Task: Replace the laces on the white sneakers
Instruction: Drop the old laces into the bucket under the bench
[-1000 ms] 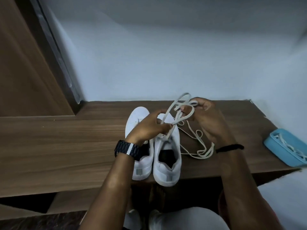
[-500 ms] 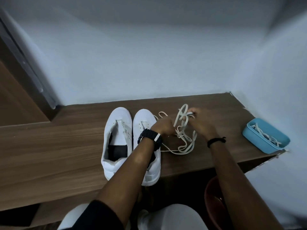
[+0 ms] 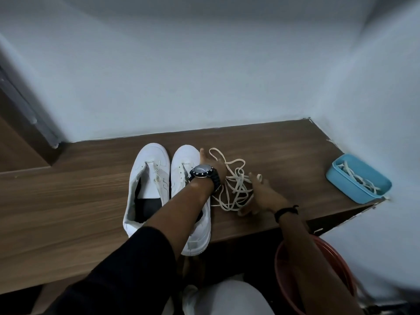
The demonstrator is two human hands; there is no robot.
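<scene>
spreading flat over the desk (image 3: 68, 201), the fingers of both hands have let go of the loose lace (image 3: 236, 185), which half a second ago was still pinched up between them; it now lies as a tangled heap on the wood just right of the white sneakers (image 3: 168, 189). that reads to me as the old lace being set down and done with, so the pulling-out stage looks finished and the threading of a fresh lace is likely what comes next.

the left hand (image 3: 213, 165) reaches across the right-hand shoe, its fingers straight and apart, the tips at the far edge of the heap beside the shoe's toe; whether they press the lace or only hover i cannot tell. the right hand (image 3: 263, 194) lies on the near right side of the heap, fingers loosely extended, touching strands but gripping none.

the pair stands side by side, toes toward the wall, the tongues showing few or no laces. a blue tray (image 3: 347, 185) holding more laces sits well apart at the desk's right end.
</scene>
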